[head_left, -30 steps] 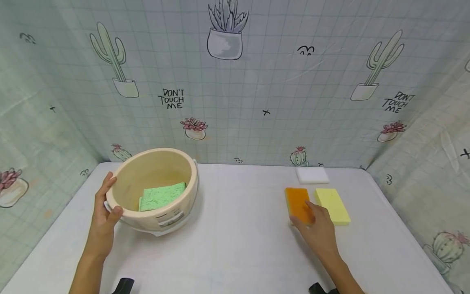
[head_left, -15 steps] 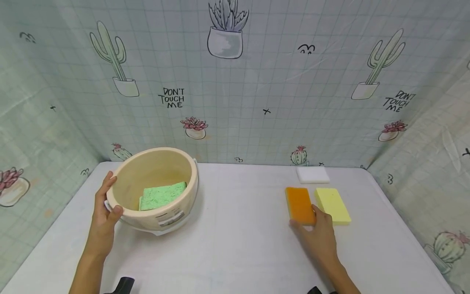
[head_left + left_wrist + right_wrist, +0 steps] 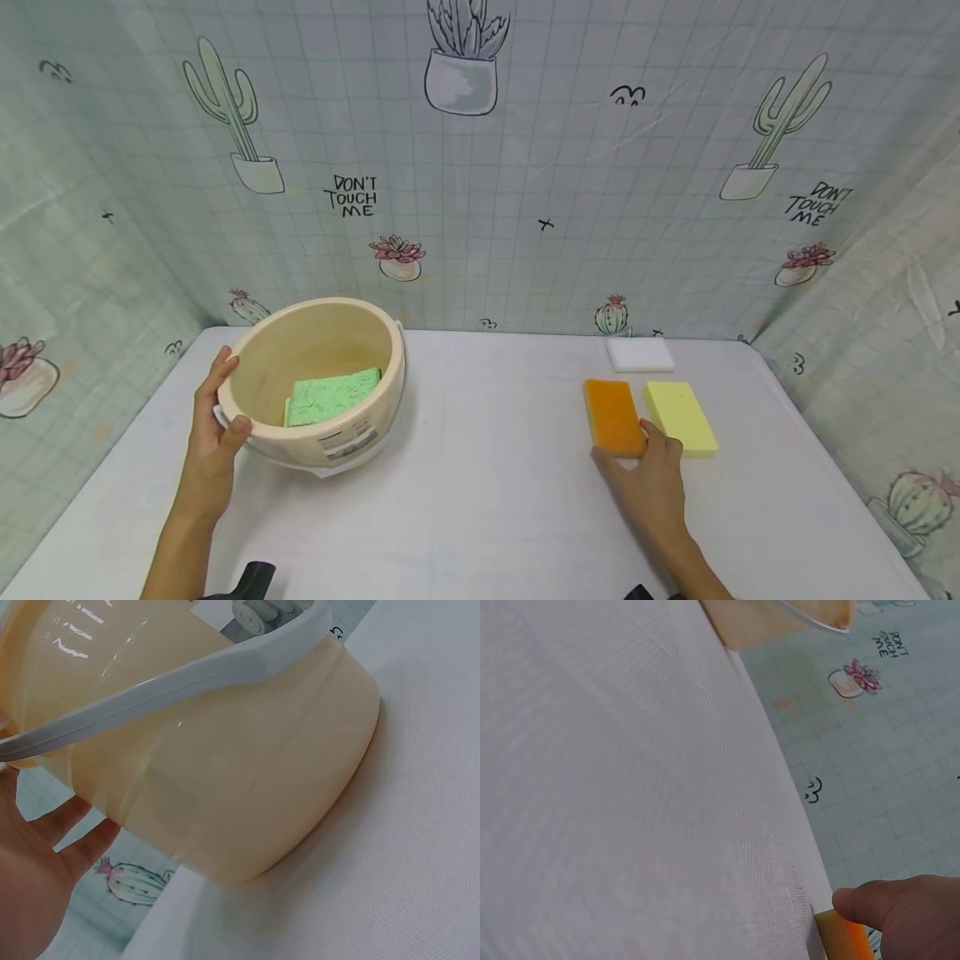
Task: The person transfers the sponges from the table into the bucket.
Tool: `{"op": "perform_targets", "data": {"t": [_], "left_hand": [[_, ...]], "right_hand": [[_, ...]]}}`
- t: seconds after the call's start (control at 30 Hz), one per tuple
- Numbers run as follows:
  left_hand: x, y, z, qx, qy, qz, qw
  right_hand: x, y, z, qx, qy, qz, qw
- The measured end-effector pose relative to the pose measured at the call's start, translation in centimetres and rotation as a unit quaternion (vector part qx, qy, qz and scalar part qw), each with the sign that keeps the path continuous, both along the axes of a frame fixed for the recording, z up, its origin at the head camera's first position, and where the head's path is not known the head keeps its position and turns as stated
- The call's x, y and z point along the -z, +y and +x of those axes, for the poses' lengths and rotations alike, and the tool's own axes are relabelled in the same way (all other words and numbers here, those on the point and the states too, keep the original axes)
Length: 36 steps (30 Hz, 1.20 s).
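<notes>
A: Printed cactus cloth (image 3: pixel 525 208) backs a white, finely woven table (image 3: pixel 480 500). What sits at the left?

B: The left hand (image 3: pixel 212 433) grips the rim of a round, smooth cream bowl (image 3: pixel 318 379), thumb inside; the bowl is tilted, and a flat green sponge (image 3: pixel 330 397) lies within.

A: And at the right?

B: The right hand (image 3: pixel 648 483) pinches the near end of a rectangular orange sponge (image 3: pixel 612 415) lying on the table. A yellow sponge (image 3: pixel 678 407) lies just beside it, a white block (image 3: pixel 639 354) behind.
</notes>
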<state>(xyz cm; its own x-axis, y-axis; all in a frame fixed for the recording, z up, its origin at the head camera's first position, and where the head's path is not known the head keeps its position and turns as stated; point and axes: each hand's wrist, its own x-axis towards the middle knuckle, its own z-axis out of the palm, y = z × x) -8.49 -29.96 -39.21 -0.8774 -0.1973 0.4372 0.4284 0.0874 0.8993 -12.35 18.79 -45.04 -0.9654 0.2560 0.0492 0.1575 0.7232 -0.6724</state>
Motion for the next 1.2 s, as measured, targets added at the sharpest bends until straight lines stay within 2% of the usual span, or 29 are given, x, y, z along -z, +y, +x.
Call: {"op": "perform_targets", "data": {"t": [0.17, 0.43, 0.7, 1.07, 1.2], "left_hand": [[0.0, 0.0, -0.1, -0.001, 0.002, 0.003, 1.0000], [-0.1, 0.0, -0.1, -0.004, -0.005, -0.001, 1.0000], [-0.1, 0.0, 0.0, -0.007, -0.012, -0.004, 0.9999], [-0.2, 0.0, 0.1, -0.009, -0.015, -0.005, 0.9998], [-0.3, 0.0, 0.2, -0.012, -0.020, -0.009, 0.9997]], "right_hand": [[-0.1, -0.1, 0.0, -0.004, 0.003, -0.006, 1.000], [-0.4, -0.1, 0.0, -0.009, -0.020, -0.021, 1.000], [-0.4, -0.1, 0.0, -0.013, -0.014, -0.017, 1.000], [-0.8, -0.1, 0.0, -0.006, -0.012, -0.045, 0.999], [-1.1, -0.1, 0.1, -0.010, 0.002, -0.045, 0.999]]}}
